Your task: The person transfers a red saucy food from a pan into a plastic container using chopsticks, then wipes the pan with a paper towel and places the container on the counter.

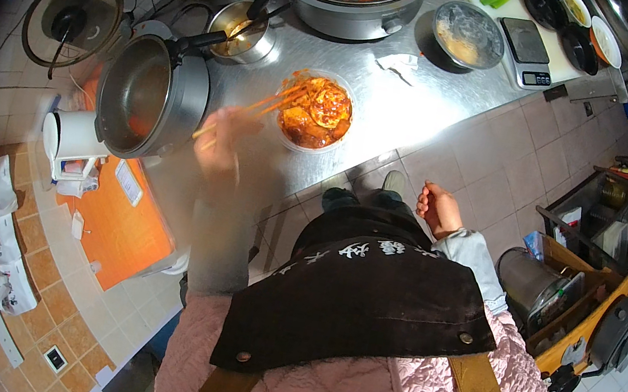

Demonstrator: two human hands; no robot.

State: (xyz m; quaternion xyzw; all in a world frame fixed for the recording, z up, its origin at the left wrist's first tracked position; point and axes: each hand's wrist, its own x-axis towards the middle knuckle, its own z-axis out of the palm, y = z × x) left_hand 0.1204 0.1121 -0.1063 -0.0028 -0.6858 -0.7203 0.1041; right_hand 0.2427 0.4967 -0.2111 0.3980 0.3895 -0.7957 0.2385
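My left hand (218,144) grips a pair of wooden chopsticks (267,106). Their tips reach into food in a thick orange-red sauce (318,110), over the left side of a round clear plastic bowl (312,150). The bowl stands on a stainless-steel worktop (377,122). A blur covers part of my left forearm. Off to the right, below the worktop's edge, hangs my right hand (439,209), its fingers curled in with nothing seen in them.
An electric pan (346,13), a small steel pot (247,36) and a deep cooker (145,97) surround the bowl. A food bowl (468,37) and a digital scale (525,50) are at the right. Beside me stands a loaded rack (580,293); an orange board (123,225) lies left.
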